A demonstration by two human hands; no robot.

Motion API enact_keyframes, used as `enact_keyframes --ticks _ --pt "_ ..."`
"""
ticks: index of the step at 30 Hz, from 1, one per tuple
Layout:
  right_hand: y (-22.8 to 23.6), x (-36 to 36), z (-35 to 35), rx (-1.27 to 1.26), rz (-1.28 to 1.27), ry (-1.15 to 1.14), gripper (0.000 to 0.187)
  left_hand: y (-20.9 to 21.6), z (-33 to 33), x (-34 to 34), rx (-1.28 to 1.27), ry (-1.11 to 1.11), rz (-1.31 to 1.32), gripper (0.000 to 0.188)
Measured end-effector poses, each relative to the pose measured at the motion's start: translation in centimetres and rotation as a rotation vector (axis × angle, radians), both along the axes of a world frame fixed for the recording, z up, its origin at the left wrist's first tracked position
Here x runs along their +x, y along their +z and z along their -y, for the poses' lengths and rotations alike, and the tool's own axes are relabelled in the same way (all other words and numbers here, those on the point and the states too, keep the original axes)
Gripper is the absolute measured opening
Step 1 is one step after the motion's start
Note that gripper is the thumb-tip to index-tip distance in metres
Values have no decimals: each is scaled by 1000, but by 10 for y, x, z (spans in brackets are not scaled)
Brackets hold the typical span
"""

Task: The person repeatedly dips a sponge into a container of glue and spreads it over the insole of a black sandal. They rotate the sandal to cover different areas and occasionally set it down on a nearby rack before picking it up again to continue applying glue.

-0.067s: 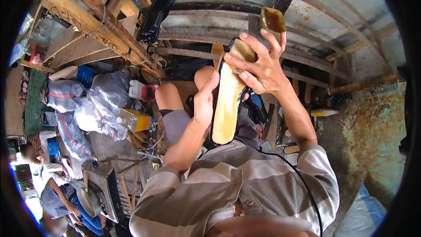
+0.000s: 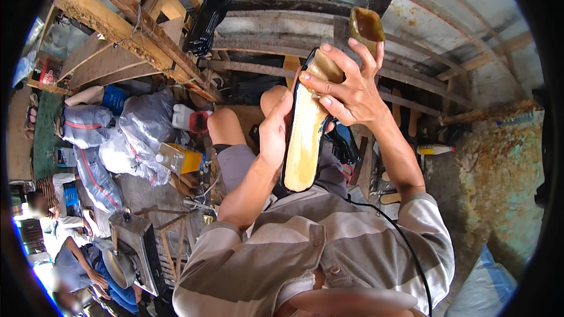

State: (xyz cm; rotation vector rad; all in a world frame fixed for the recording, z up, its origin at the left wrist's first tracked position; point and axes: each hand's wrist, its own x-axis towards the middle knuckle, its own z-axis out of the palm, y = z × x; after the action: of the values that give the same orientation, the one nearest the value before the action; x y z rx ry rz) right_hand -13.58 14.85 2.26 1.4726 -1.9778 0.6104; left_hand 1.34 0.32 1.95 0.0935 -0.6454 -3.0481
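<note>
My left hand grips a shoe sole piece along its left edge, with fingertips showing at the right edge. The piece is long and tan, rimmed in black, with a stitch line near its left side and a wet, glossy smear over its surface. My right hand spreads its fingers over the far end, and its index fingertip touches the surface near the left edge. Brown, sticky-looking residue coats that finger. Just beyond the right fingertips stands a crusted, open container with brown stuff inside.
Wooden slat shelves run across the far side, with a stack of shiny black soles at left. Plastic bags, a yellow jug and a yellow bottle lie around. A person sits at lower left.
</note>
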Motion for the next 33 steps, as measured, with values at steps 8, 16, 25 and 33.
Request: enact_keyframes --ticks 8,16,25,33 --pt "-8 41 -1 16 67 136 36 -6 14 -15 74 38 76 54" --pt "-28 70 -9 -13 119 170 37 3 17 -29 13 29 173 39" --pt "-19 82 -28 -246 926 622 56 -46 50 -18 -94 256 158 43" --pt "4 40 -60 -568 948 355 61 -132 132 36 -126 634 377 32"
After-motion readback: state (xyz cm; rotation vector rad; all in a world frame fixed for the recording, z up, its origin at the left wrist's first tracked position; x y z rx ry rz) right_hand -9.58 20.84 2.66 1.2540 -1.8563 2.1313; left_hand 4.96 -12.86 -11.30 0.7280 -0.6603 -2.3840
